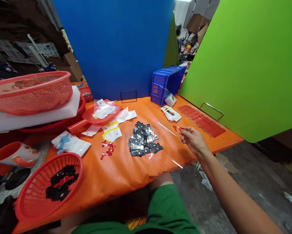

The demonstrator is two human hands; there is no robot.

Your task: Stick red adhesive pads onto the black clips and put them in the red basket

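On an orange-covered table (121, 172), a bare right hand (191, 139) reaches in from the lower right, its thumb and fingertips pinched together on a small red piece (181, 131). The left hand is out of view, so whether it is open or holding something cannot be told. The red piece sits at the right side of the table, just above the surface or touching it; which of the two is unclear. It looks thin, smooth and very light, probably bendable plastic that could slip or crease, so an edge or narrow end seems the best place for a gentle pinch. Only a sliver shows beyond the fingers; it seems to point left, away from the palm, but its full long axis is hidden. Just left of the fingertips is a second red scrap (174, 128). Beyond the hand, a band of red sheets (200, 120) runs lengthwise from the back toward the near right. Mid-table is a heap of black strips (142, 139), flat and apparently stiff, pointing every which way. Left of it are scattered red cutouts (108, 149). At the near left, a red basket (26, 198) holds more dark pieces (59, 187), topped by a red shape (63, 181) slanting up to the right.
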